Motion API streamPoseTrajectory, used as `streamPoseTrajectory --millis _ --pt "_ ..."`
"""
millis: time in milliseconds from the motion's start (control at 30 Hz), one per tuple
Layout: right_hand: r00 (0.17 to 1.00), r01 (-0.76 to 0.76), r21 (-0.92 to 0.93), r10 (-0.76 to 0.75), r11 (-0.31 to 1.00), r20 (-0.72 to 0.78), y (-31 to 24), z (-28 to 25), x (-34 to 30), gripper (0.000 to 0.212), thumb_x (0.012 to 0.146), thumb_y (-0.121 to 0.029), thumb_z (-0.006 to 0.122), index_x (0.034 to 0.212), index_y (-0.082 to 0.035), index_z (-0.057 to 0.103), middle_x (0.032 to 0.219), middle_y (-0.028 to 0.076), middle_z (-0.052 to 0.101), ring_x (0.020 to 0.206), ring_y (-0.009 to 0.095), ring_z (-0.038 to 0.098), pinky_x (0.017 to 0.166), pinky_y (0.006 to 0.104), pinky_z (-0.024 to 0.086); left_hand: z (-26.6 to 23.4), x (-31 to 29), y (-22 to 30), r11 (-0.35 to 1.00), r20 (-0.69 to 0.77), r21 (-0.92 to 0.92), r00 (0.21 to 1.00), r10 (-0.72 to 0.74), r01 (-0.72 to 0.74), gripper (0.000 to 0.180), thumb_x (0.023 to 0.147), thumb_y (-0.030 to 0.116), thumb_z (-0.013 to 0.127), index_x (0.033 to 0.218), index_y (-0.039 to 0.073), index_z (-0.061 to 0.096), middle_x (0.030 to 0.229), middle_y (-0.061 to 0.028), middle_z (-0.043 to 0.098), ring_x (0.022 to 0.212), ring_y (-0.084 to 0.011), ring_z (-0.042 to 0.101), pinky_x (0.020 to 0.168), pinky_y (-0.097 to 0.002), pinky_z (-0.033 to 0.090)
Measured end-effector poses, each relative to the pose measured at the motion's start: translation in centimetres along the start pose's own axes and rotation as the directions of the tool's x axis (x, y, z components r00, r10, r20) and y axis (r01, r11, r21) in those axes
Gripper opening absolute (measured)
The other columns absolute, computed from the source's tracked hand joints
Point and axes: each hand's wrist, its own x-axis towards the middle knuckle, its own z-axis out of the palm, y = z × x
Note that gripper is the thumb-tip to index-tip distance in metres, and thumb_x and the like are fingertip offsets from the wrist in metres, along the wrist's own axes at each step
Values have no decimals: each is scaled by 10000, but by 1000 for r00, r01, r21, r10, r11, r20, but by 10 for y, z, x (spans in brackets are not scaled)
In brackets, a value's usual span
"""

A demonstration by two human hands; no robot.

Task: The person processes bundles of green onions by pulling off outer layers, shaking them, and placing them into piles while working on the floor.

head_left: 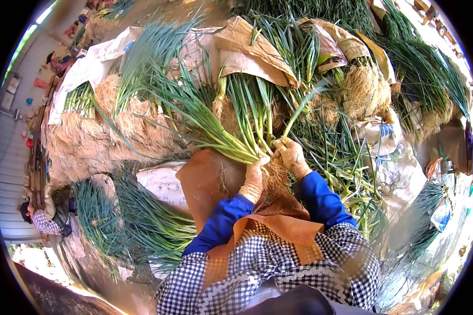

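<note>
My left hand (pixel 254 177), in a dirty glove, grips a bunch of green onions (pixel 215 134) just above its tangled pale roots (pixel 275 177). The bunch fans out up and to the left over my brown apron (pixel 207 181). My right hand (pixel 290 155), also gloved, is closed on a single green onion stalk (pixel 302 107) that rises up and to the right. Both hands sit close together at the root end of the bunch. My sleeves are blue.
Piles of green onions with straw-coloured roots (pixel 115 131) lie all around, with more bundles (pixel 142 226) at the lower left and trimmed leaves (pixel 347 173) to the right. Brown paper and white sacks (pixel 247 50) lie at the back. A person (pixel 42 218) crouches at the far left.
</note>
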Motion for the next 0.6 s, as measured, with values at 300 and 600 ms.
streamPoseTrajectory --millis 300,600 --pt "243 166 -637 595 752 766 19 -71 -31 189 851 -195 511 896 -69 644 762 34 617 659 161 578 587 310 475 0 1 -2 886 114 -425 982 -150 185 277 821 105 531 1062 -21 582 969 -125 634 860 -263 624 785 -389 531" --pt "820 568 -673 -393 473 417 -65 -36 -14 437 778 -268 645 1170 -103 545 815 123 650 736 279 635 639 358 507 -20 14 -15 913 103 -351 978 -182 207 236 814 105 552 1017 -11 589 940 -127 638 829 -240 638 714 -351 551"
